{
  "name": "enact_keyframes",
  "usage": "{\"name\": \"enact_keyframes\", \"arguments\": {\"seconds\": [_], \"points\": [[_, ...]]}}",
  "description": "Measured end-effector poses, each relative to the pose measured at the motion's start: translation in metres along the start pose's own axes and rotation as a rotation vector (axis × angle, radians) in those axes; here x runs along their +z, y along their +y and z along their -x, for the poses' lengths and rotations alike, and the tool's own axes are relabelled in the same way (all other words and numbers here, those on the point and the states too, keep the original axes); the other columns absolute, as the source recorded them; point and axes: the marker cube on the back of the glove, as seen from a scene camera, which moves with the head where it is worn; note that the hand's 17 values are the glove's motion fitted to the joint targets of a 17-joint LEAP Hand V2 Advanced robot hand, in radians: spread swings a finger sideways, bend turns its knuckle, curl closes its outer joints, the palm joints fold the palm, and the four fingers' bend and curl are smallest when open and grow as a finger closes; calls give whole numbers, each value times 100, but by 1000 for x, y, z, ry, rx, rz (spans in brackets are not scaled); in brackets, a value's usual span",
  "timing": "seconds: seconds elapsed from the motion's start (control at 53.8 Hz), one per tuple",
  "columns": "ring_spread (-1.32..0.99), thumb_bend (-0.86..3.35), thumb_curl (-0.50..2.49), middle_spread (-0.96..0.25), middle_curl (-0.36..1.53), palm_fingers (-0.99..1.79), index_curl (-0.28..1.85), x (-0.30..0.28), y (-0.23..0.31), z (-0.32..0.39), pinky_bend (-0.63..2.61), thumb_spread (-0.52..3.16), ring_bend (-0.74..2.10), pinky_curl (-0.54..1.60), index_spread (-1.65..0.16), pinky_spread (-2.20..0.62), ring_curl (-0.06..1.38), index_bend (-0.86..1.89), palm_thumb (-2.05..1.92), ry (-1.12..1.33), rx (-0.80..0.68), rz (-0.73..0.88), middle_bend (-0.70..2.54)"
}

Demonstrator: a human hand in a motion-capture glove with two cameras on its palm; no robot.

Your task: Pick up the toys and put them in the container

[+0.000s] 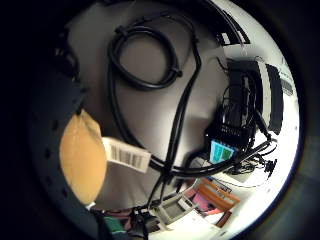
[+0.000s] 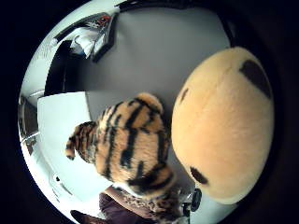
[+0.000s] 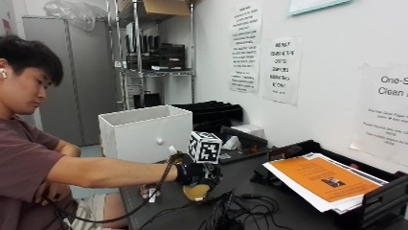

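Observation:
In the outside view my gloved right hand (image 3: 199, 173) reaches over the dark table, its fingers curled round the top of a tan plush toy (image 3: 196, 192). I cannot tell whether the toy still touches the table. That toy, with dark spots, fills much of the thumb side palm view (image 2: 223, 125). It also shows in the little finger side view (image 1: 82, 157) with a white barcode tag (image 1: 125, 155). A tiger-striped plush toy (image 2: 131, 147) lies on the table beside the white container (image 2: 60, 135). The open-topped container (image 3: 146, 132) stands just behind my forearm.
Black cables (image 3: 234, 211) lie tangled on the table in front of the hand, with a coiled one (image 1: 145, 57) close by. A black paper tray holding orange and white sheets (image 3: 319, 179) stands to the right. The wall runs behind.

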Motion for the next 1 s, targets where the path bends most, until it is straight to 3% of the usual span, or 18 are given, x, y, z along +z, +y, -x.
{"name": "enact_keyframes", "arguments": {"seconds": [0.093, 0.167, 0.595, 0.855, 1.003], "points": [[-33, 26, 59, -28, 43, 104, 30, -16, 3, 5, 80, 99, 100, 34, -35, -25, 41, 39, 70, -38, 0, 16, 67], [-37, 25, 65, -31, 49, 106, 35, -39, 8, 10, 79, 85, 107, 37, -38, -28, 46, 47, 72, -66, -11, -11, 79], [-47, 18, 86, -31, 76, 85, 68, -225, 56, 45, 94, 31, 129, 52, -46, -34, 65, 81, 71, -36, -40, -248, 112], [-46, 15, 93, -30, 86, 74, 86, -294, 78, 130, 103, 14, 138, 58, -47, -34, 72, 89, 70, 42, -162, -301, 122], [-46, 14, 97, -29, 89, 69, 95, -313, 82, 225, 108, 9, 142, 61, -48, -34, 75, 91, 71, 57, -291, -319, 125]]}}
